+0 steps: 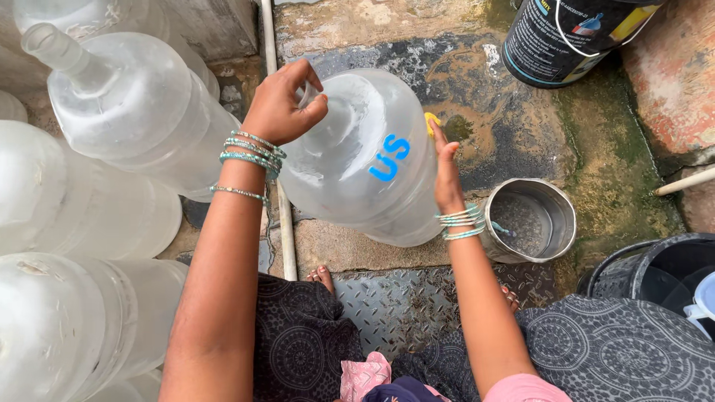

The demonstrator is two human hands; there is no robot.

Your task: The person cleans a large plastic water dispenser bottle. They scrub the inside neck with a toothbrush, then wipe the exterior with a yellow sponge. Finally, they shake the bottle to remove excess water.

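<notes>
A large clear plastic water jug (365,160) with blue markings on its side stands tilted on the wet ground between my knees. My left hand (283,104) is closed around the jug's neck at the top. My right hand (447,175) presses flat against the jug's right side, and a small yellow scrubbing piece (431,120) shows at its fingertips. Both wrists carry light green bangles.
Several more clear jugs (112,119) are stacked at the left. A steel pot (532,219) sits right of the jug. A black bucket (573,37) stands at the top right, and a dark tub (648,272) at the lower right. A white pipe (283,223) runs along the ground.
</notes>
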